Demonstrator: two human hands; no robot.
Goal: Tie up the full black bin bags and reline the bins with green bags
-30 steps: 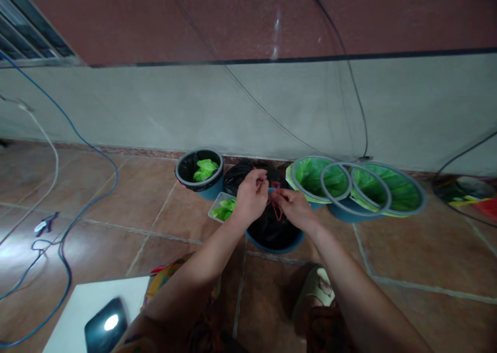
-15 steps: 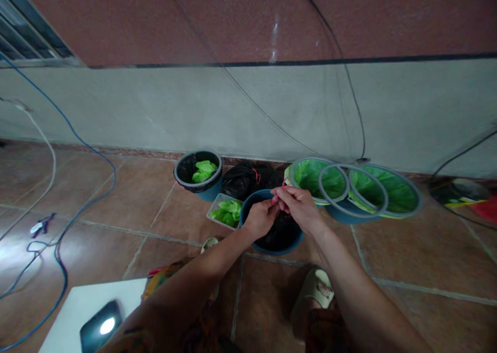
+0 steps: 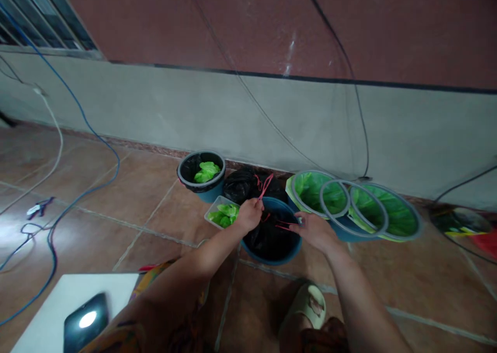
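Note:
A blue bin (image 3: 288,251) on the tiled floor holds a black bag (image 3: 267,236) with red drawstrings (image 3: 266,186). My left hand (image 3: 248,215) pinches one red string at the bin's left rim, the string rising up and to the right. My right hand (image 3: 313,230) grips the other red string at the bin's right rim. The two hands are apart, one on each side of the bin.
A tied black bag (image 3: 243,184) lies behind the bin. A black-lined bin (image 3: 201,171) with green bags stands at left, a tray of green bags (image 3: 222,211) beside it, green-lined bins (image 3: 349,203) at right. Cables cross the floor at left. A phone (image 3: 81,324) lies on a white surface.
My hands were together over the bin, working the red strings. They have moved apart, each drawing a red string toward its own side of the rim. The view shifted slightly.

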